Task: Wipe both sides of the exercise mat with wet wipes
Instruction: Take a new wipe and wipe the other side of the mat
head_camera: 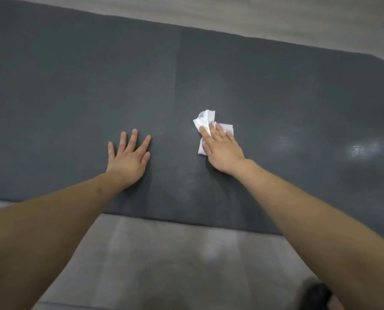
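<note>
While left hand spreads flat fingers, right hand presses crumpled white wipe onto matte grey mat.

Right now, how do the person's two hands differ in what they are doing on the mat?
The right hand presses a crumpled white wet wipe against the mat; the left hand lies bare on it. The left hand's fingers are spread wide; the right hand's lie closer together. Both rest flat, palm down, on the dark grey mat.
</note>
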The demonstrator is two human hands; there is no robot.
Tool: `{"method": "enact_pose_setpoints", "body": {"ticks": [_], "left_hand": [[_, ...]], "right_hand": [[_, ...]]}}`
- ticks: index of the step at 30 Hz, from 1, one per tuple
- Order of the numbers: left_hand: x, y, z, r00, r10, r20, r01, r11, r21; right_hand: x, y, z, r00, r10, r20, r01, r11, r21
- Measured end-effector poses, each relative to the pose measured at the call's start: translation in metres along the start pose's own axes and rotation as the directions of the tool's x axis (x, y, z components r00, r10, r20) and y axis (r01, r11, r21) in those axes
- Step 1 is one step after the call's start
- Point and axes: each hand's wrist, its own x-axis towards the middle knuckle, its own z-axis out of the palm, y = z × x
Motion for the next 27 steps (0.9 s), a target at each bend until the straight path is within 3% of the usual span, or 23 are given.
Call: {"method": "enact_pose_setpoints", "body": {"ticks": [5, 9, 12, 15, 17, 20, 22, 24, 27], "left_hand": [[0.004, -0.012, -0.013, 0.998, 0.050, 0.029, -0.051, 0.998, 0.028], [0.001, -0.019, -0.006, 0.998, 0.062, 0.028, -0.062, 0.998, -0.007], [0.000, -0.017, 0.002, 0.999, 0.049, 0.006, -0.049, 0.998, 0.031], [0.003, -0.017, 0.005, 0.999, 0.047, -0.001, -0.047, 0.998, 0.048], [0.005, -0.018, 0.005, 0.999, 0.042, 0.015, -0.043, 0.998, 0.052], [0.007, -0.017, 0.003, 0.998, 0.035, 0.057, -0.039, 0.997, 0.065], [0.008, -0.017, 0.002, 0.996, 0.028, 0.082, -0.034, 0.997, 0.069], [0.009, -0.018, -0.001, 0.995, 0.020, 0.098, -0.026, 0.997, 0.070], [0.008, -0.019, -0.001, 0.996, 0.031, 0.080, -0.035, 0.998, 0.045]], "right_hand": [[0.064, -0.035, -0.019, 0.998, -0.031, 0.048, 0.033, 0.998, -0.048], [-0.016, -0.071, 0.023, 0.960, -0.275, 0.044, 0.278, 0.957, -0.083], [-0.101, -0.083, 0.055, 0.871, -0.486, 0.075, 0.492, 0.862, -0.123], [-0.092, -0.073, 0.051, 0.813, -0.568, 0.131, 0.582, 0.801, -0.142], [-0.040, -0.065, 0.031, 0.836, -0.540, 0.099, 0.549, 0.818, -0.173], [0.069, -0.047, -0.009, 0.968, -0.250, 0.034, 0.253, 0.962, -0.100], [0.122, -0.039, -0.028, 0.992, -0.119, 0.029, 0.120, 0.991, -0.056], [0.139, -0.043, -0.032, 0.994, -0.101, 0.035, 0.104, 0.992, -0.067], [0.088, -0.059, -0.010, 0.989, -0.144, 0.037, 0.147, 0.987, -0.068]]}}
